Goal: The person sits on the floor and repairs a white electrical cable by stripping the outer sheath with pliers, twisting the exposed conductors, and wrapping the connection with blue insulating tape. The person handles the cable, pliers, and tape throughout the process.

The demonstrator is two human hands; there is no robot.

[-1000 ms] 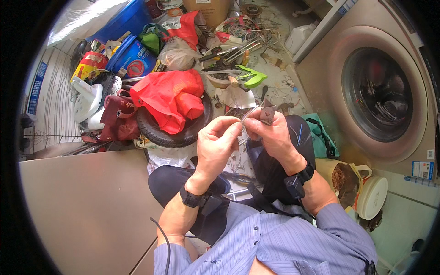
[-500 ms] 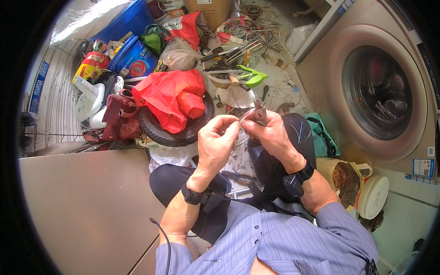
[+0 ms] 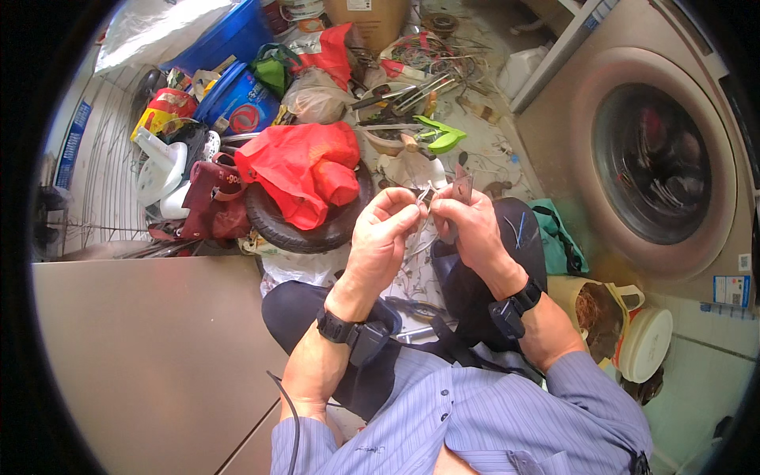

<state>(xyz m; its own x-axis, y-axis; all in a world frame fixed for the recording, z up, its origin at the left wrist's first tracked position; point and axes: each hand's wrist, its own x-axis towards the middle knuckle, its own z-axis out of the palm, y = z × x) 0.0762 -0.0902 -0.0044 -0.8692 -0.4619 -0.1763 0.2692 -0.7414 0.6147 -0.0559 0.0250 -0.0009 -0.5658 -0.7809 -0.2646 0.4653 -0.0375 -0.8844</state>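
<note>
Pinching a thin wire [image 3: 422,207] between left hand [image 3: 380,237] and right hand [image 3: 467,226], fingers pressed together, above the knees; wire too fine to trace fully. Clamped in the right hand too, a small grey tool [image 3: 461,190], mostly hidden. Crowded ahead: red bag [image 3: 305,170] on a tyre [image 3: 293,229], green clip [image 3: 439,138]. Washing machine [image 3: 657,158] close right; grey panel [image 3: 150,348] left.

A red plastic bag [image 3: 305,170] lies on a black tyre [image 3: 273,222], near a bright green tool [image 3: 439,138].
</note>
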